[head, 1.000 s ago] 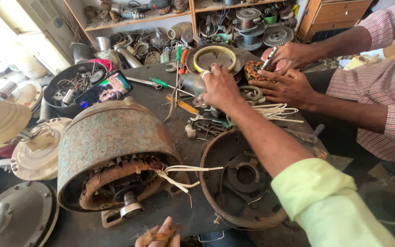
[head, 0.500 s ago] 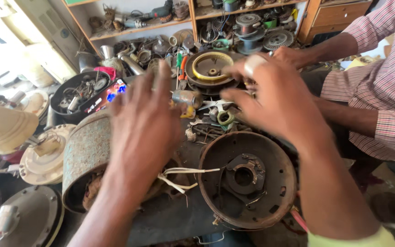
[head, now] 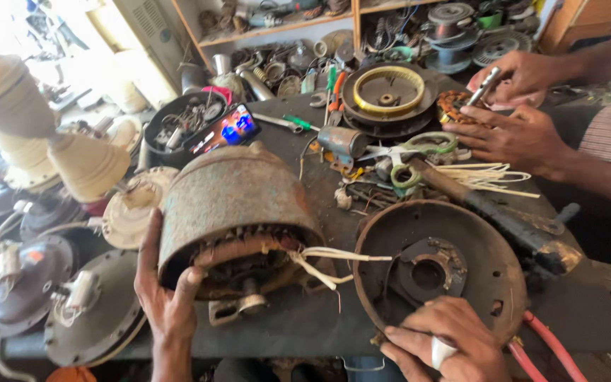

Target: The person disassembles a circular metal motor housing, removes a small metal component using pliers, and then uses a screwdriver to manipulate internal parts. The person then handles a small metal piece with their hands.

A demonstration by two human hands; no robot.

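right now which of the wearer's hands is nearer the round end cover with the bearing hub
Right. The right hand rests on the near rim of the round end cover. The left hand is off to the side, gripping the rusty motor body.

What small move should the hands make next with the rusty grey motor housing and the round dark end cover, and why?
Probably the right hand should lift the round dark end cover toward the rusty grey motor housing; the left hand already grips the housing's open, winding-filled end.

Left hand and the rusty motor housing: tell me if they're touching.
Touching. The head view shows the left hand gripping the rusty motor housing at its lower left edge, thumb pressed against the open end.
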